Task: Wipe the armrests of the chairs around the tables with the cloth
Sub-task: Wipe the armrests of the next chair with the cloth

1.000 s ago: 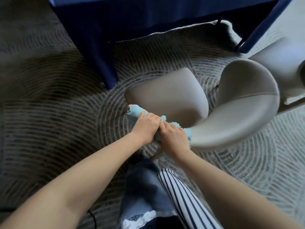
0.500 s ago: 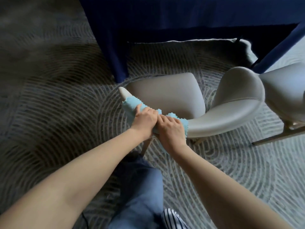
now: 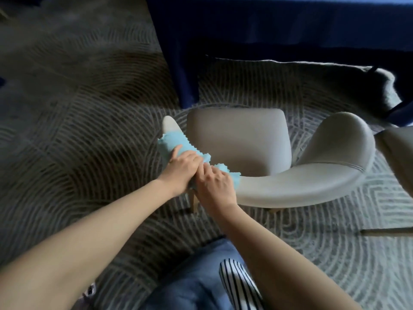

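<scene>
Light-blue cloth point(image 3: 176, 143) wraps the grey chair's armrest point(image 3: 169, 124). Left hand point(image 3: 182, 170) and right hand point(image 3: 215, 186) clasp it side by side, fingers curled over; armrest tip bare beyond.

The single view is worn on the head and looks forward and steeply down on the chair point(image 3: 239, 139), from beside its near armrest point(image 3: 169, 125) and within arm's reach. Both forearms run up from the bottom edge to the left hand point(image 3: 181, 170) and right hand point(image 3: 215, 183), which meet on the cloth point(image 3: 173, 142) near frame centre. Beyond the chair the tablecloth point(image 3: 268, 25) fills the top edge. A second chair point(image 3: 400, 153) is cut by the right edge. The wide lens takes in carpet point(image 3: 78, 130) around the chair.
</scene>
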The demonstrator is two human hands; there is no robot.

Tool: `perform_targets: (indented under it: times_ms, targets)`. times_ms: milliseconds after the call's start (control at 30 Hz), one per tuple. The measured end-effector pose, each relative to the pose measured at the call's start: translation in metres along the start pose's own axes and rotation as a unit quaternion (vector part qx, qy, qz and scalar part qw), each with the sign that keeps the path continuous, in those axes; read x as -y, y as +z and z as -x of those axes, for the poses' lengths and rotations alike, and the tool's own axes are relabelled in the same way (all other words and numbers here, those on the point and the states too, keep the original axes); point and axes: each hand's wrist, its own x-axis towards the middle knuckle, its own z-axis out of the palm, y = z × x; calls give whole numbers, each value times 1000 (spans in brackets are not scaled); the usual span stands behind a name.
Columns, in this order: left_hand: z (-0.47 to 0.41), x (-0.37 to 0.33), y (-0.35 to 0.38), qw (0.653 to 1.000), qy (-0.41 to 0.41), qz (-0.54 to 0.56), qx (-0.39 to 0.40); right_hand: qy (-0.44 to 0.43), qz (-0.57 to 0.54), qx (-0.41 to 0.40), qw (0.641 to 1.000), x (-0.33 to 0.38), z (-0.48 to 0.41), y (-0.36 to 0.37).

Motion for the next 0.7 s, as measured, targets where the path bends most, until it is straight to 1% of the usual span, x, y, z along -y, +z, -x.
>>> perform_targets:
  times_ms: [133, 267, 500, 567, 700]
  targets:
    - [1, 0, 0, 999, 23, -14, -19, -33, 40, 15, 999, -3, -2, -2]
    - [4, -7, -3, 999, 11, -28, -13, -54, 32, 40, 997, -11, 0, -3]
    - [7, -42, -1, 996, -60, -59, -42, -111, -7, 60, 992, -40, 12, -14]
    - [7, -53, 2, 994, -82, -54, -48, -131, -20, 67, 989, -52, 16, -15]
    - [5, -78, 7, 987, -133, -57, -65, -187, -85, 84, 975, -75, 22, -13]
